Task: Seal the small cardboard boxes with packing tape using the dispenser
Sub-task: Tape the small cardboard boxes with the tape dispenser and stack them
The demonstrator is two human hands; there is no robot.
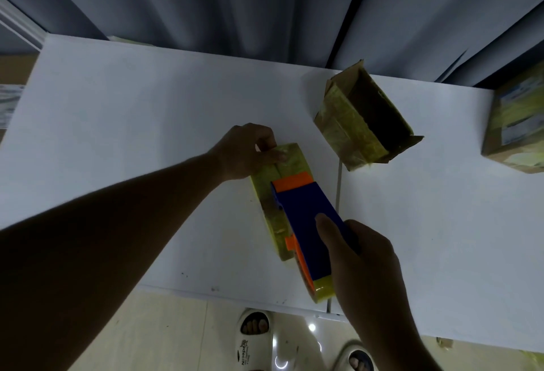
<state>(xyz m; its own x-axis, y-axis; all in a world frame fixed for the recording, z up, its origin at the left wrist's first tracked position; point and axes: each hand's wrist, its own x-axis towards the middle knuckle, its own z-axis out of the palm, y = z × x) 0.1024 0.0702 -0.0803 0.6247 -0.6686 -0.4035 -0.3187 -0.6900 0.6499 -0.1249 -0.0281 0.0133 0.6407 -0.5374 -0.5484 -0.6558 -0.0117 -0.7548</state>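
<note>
Right hand (365, 264) grips the blue tape dispenser (309, 223) on the small box (282, 182); left hand (247, 152) pinches its eleven o'clock end.

The left arm is extended forward, its hand (244, 151) curled with fingertips pinched at a box (282, 164) end. The right hand (359, 255) is wrapped around a dispenser (303, 214), thumb laid on top.
</note>
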